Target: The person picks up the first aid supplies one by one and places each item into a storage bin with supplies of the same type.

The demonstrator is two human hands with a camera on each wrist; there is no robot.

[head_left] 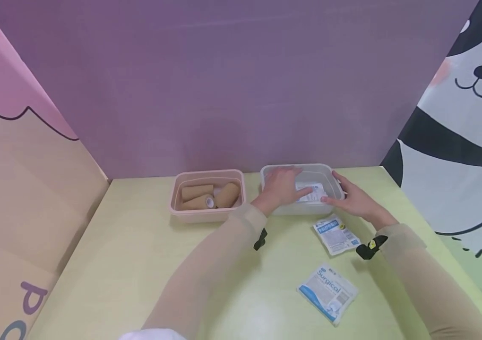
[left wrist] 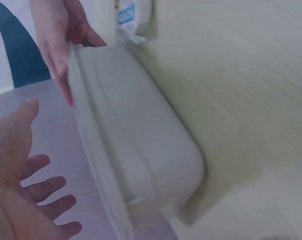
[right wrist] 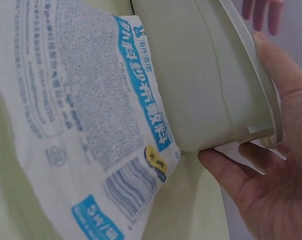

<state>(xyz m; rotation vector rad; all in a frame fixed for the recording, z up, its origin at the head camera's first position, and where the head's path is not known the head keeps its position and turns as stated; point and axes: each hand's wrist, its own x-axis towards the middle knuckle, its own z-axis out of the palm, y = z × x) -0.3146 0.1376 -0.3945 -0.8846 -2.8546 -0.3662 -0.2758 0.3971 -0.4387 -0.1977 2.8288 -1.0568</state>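
A white plastic box [head_left: 339,186] stands at the back of the table with a white-and-blue packet [head_left: 314,192] inside. My right hand [head_left: 353,198] holds the box's right end; in the right wrist view its thumb lies at the rim and its fingers touch the end wall. Above the box's left part is my left hand [head_left: 281,186], its fingers spread and holding nothing; in the left wrist view this hand [left wrist: 11,170] appears apart from the rim. A gauze dressing packet [right wrist: 91,85] lies just in front of the box. Nearer to me lies a packet marked Surgical [head_left: 328,293].
To the left of the white box stands a pink box [head_left: 198,217] with several tan bandage rolls [head_left: 197,191]. A purple panel [head_left: 241,94] rises behind the pale yellow table [head_left: 147,264]. Printed panels stand at both sides.
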